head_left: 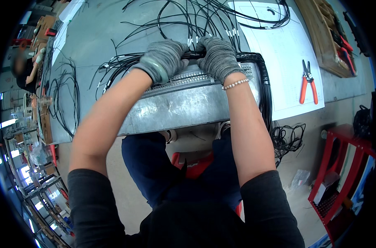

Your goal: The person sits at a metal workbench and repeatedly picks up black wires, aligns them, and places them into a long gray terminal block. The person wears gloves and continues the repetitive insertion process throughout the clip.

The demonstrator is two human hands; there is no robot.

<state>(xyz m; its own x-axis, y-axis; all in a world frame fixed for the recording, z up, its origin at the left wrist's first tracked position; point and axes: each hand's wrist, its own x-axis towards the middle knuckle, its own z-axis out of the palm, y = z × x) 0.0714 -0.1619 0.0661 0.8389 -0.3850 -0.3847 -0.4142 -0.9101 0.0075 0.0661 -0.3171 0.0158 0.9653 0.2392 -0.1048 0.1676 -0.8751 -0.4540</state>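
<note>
Both hands wear grey knit gloves and meet over a bundle of black cables (251,56) along the far side of a long metal terminal strip (188,79). My left hand (165,58) is closed on the bundle, its fingertips partly hidden behind it. Close beside it, my right hand (218,58) also grips the bundle with bent fingers. White-marked cable ends (233,32) fan out beyond the gloves. On the right the bundle bends toward me and hangs over the table's near edge. What lies right under the fingers is hidden.
Red-handled pliers (308,82) lie on a large printed sheet (285,62) at the right. Behind them stands a wooden tool box (326,37). Loose cable coils (66,99) rest at the left. A red metal rack (340,165) is on the floor. Another person (29,70) works far left.
</note>
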